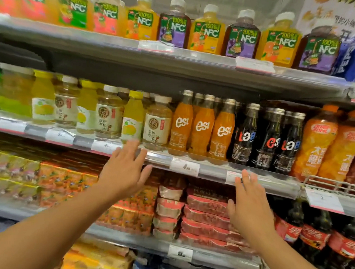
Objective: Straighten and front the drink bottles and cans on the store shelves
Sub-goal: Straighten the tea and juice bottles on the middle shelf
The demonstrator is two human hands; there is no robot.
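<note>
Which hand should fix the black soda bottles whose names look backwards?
Probably the right hand. It is open, just below the black est bottles, two of which show their logos mirrored. The left hand, also open, sits further left, under the pale tea bottle.

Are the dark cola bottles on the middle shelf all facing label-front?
No. The dark cola bottles stand upright, but two are turned so the logo does not read properly from the front.

Bright, even store light; blurred, bowed wide-angle edges
</note>
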